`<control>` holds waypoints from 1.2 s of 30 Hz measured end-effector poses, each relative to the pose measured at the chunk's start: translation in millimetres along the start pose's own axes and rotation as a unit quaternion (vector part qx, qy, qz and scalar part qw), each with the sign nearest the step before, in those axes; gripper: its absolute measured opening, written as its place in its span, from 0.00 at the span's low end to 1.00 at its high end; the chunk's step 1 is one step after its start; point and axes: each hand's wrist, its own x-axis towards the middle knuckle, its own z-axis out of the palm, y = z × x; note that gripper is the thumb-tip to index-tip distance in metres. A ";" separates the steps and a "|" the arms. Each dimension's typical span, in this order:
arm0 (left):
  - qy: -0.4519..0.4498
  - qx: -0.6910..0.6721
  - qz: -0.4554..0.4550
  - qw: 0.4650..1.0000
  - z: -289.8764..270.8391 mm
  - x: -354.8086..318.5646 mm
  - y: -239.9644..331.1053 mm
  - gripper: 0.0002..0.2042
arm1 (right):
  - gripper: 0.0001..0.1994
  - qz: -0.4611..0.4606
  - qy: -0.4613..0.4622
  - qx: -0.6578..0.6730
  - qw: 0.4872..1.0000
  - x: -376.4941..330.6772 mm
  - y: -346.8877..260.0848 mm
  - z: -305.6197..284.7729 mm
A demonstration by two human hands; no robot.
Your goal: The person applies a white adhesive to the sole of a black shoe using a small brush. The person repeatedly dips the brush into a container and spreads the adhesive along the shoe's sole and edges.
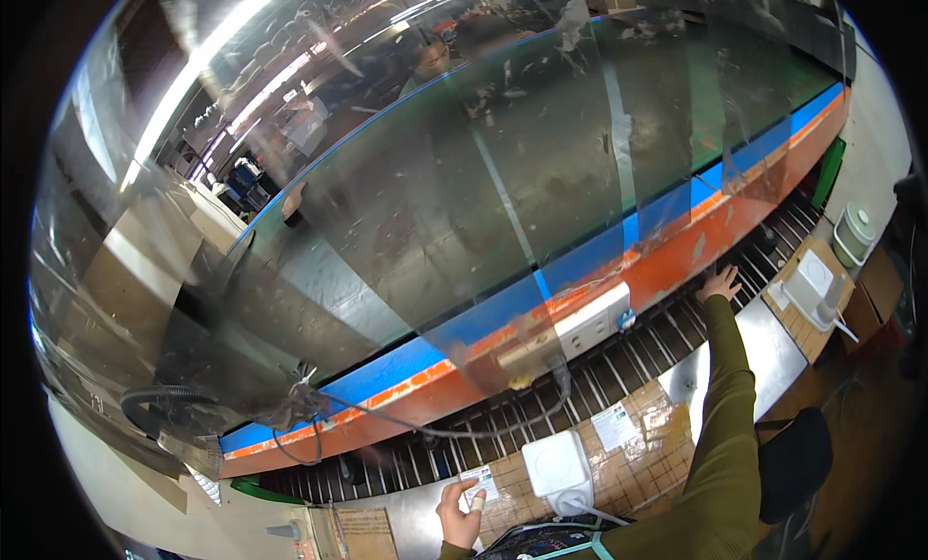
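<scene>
The cardboard box [633,454] lay on the metal bench [764,342] at the lower middle of the view, just in front of the roller track [619,367], and it carried a white paper label [614,427] on its top. A white square device [556,466] sat on the left part of the box, with a white cable leaving it toward the person. The left hand [460,514] rested on the near left corner of the box, with the fingers loosely bent and a white wrap on one finger; it held nothing. The right hand [719,284], at the end of an olive green sleeve [730,405], was stretched far over the rollers and touched the orange side rail [677,260] with spread fingers, also holding nothing. A white power strip [592,323] was fixed on this rail, and a dark cable hung from it. Behind the rail ran a blue edge and the wide dark conveyor belt [541,163], seen through a clear plastic sheet. To the right, well apart, another white device [814,284] stood on a second cardboard box [802,323], near a small pale green pot [855,233].
</scene>
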 end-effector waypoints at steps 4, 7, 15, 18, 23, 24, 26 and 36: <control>-0.006 0.039 -0.011 0.999 1.8 12.8 5.6 0.02 | 0.56 0.001 -0.117 -0.009 0.993 40.1 -1.3 17.4; -0.020 0.058 -0.013 0.998 5.3 22.0 2.7 0.06 | 0.49 -0.001 -0.088 -0.070 0.994 55.9 -5.6 37.1; -0.055 0.053 0.023 0.997 13.3 28.4 -13.6 0.05 | 0.33 -0.023 0.013 0.040 0.999 59.4 -20.3 48.2; -0.050 -0.008 0.037 0.998 14.2 23.7 -14.2 0.05 | 0.33 -0.084 -0.010 0.064 0.994 56.6 -22.5 23.4; -0.056 -0.106 0.040 0.992 7.6 13.5 -10.6 0.07 | 0.33 -0.379 -0.132 0.132 0.906 -14.0 -0.6 -50.9; -0.057 -0.123 0.051 0.989 5.8 10.2 -10.2 0.08 | 0.33 -0.400 -0.192 0.160 0.882 -44.6 4.1 -69.5; -0.173 -0.300 -0.119 0.931 3.9 7.6 -11.0 0.11 | 0.32 -0.087 -0.384 0.500 0.771 -118.7 12.7 -109.0; -0.605 -0.663 -0.206 0.391 -6.6 -25.5 -5.0 0.50 | 0.45 -0.311 -0.484 0.486 0.658 -462.7 29.3 -250.6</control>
